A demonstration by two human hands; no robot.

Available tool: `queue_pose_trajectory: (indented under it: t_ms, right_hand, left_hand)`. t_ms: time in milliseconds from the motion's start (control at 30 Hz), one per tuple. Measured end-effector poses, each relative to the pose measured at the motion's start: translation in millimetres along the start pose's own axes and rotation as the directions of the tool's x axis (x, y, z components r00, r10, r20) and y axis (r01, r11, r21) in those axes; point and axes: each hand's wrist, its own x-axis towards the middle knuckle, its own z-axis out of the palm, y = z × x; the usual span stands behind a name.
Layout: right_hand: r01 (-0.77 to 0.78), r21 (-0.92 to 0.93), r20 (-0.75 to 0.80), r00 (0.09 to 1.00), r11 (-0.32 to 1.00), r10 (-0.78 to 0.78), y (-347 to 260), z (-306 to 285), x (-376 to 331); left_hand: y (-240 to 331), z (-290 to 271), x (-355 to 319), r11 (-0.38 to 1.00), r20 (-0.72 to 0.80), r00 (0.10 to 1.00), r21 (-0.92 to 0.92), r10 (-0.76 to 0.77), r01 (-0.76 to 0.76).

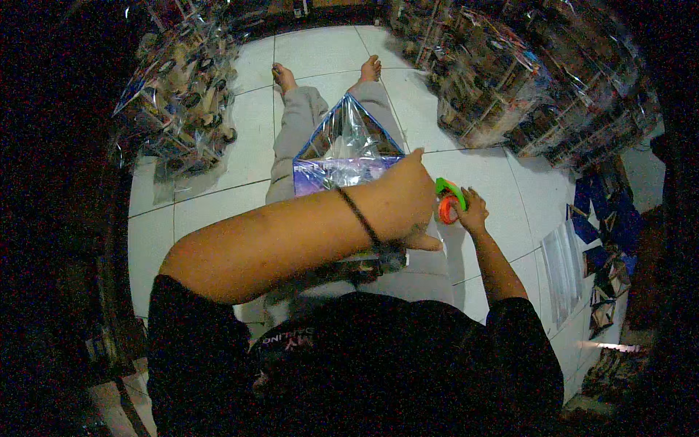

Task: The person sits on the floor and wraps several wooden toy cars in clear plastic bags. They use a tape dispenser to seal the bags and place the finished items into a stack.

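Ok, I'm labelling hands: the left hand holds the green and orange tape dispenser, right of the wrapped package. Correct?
Wrong hand: the head view shows the right hand holding the green and orange tape dispenser, right of the wrapped package.

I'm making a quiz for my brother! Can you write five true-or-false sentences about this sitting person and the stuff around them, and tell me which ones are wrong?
1. The right hand holds a green and orange tape dispenser. True.
2. The person is wearing shoes. False: both feet are bare.
3. The package has a pointed top with blue edges. True.
4. The person is sitting on grass. False: they sit on white floor tiles.
5. The left forearm has a dark band around it. True.
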Motion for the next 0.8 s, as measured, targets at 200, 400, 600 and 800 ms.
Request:
queue_pose_trajectory:
  t_ms: [200,400,600,800]
  right_hand:
    - [-0.138,0.860,0.244,0.957,0.491,-0.158,-177.6,-31.2,50.7]
    - [-0.802,0.473,0.880,0.454,0.364,-0.143,-255.0,44.2,30.3]
    - [-0.772,0.624,0.756,0.558,0.118,-0.343,-241.5,50.3,25.5]
    - [-0.426,0.818,0.574,0.559,0.387,-0.598,-303.2,-43.3,62.6]
  left_hand:
    - [-18.8,48.6,-6.4,0.858,0.016,0.993,-0.502,-0.113,0.105]
    - [-117.4,227.6,-65.1,0.167,-0.279,0.350,-0.934,-0.894,-0.317]
    - [-50.9,249.9,-10.7,-0.189,-0.022,0.408,-0.863,-0.913,-0.468]
    - [0.3,158.6,-37.4,0.793,-0.845,0.077,-0.461,-0.529,0.398]
